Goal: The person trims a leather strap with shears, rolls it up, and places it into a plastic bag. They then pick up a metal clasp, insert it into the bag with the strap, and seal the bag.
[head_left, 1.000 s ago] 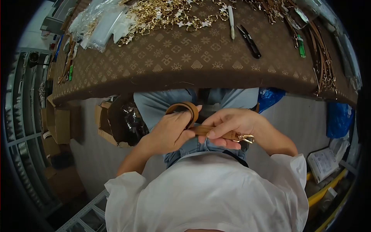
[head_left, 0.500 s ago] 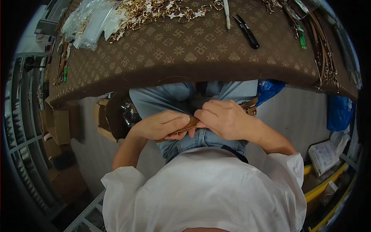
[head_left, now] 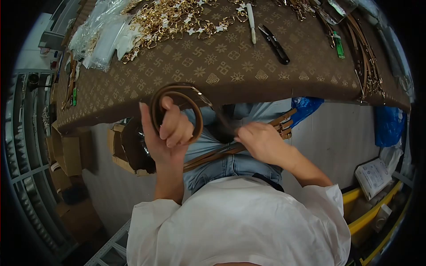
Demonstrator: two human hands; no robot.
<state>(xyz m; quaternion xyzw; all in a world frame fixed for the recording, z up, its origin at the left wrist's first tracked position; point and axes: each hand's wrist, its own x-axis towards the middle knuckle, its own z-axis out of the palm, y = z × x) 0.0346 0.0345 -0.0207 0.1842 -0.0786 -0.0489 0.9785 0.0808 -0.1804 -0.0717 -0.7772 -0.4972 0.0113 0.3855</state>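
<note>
My left hand (head_left: pixel 172 129) is raised at the table's front edge, its fingers curled round a coiled brown leather strap (head_left: pixel 198 119). The loops stand up around these fingers, and a metal clasp shows near the top of the coil. From there a length of strap, smeared by motion, runs down to my right hand (head_left: pixel 262 141), whose fingers are closed on its end. Across my lap lie several more brown straps (head_left: pixel 211 156), and their ends with metal fittings (head_left: pixel 285 126) stick out beyond my right thigh.
On the patterned tablecloth (head_left: pixel 199 71) lie gold chains with white charms (head_left: pixel 177 22), plastic bags (head_left: pixel 104 40), a white pen-like tool (head_left: pixel 251 24), black thread snips (head_left: pixel 275 44), a green lighter (head_left: pixel 338 45) and hanging straps (head_left: pixel 366 57). Cardboard boxes (head_left: pixel 69 148) stand on the left.
My left hand has risen from my lap and turned upward, with the strap now looped round it. My right hand has stayed low at the right, with a strap length stretched between both hands.
</note>
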